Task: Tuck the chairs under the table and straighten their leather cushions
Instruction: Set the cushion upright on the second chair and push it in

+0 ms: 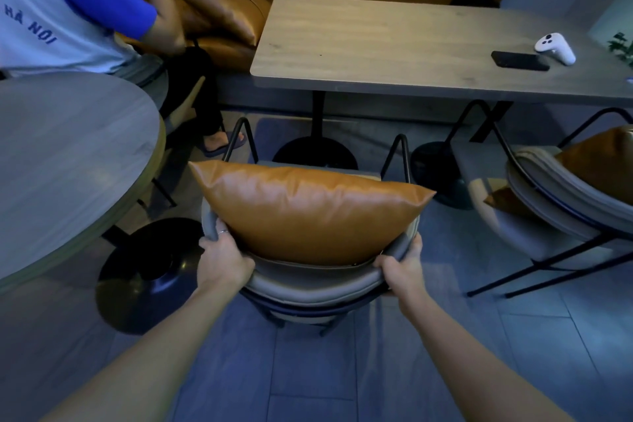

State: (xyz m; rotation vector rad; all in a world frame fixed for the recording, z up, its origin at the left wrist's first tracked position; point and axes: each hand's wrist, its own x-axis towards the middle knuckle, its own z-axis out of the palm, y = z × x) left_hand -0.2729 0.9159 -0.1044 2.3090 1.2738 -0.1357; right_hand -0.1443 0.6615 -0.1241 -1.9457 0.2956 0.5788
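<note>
A grey padded chair (pixel 310 284) with black metal legs stands just in front of me, its seat facing the rectangular wooden table (pixel 376 44). A tan leather cushion (pixel 308 209) leans upright against its backrest. My left hand (pixel 221 259) grips the left end of the curved backrest. My right hand (pixel 402 265) grips the right end. A second grey chair (pixel 548 202) with another tan cushion (pixel 603 164) stands at the right, turned at an angle to the table.
A round table (pixel 68 154) with a black disc base (pixel 147 277) crowds the left. A person in a blue-sleeved shirt (pixel 68 3) sits by the tan bench (pixel 222 17) behind. A phone (pixel 520 61) and white controller (pixel 555 46) lie on the table. Black pedestal bases (pixel 315 151) stand underneath.
</note>
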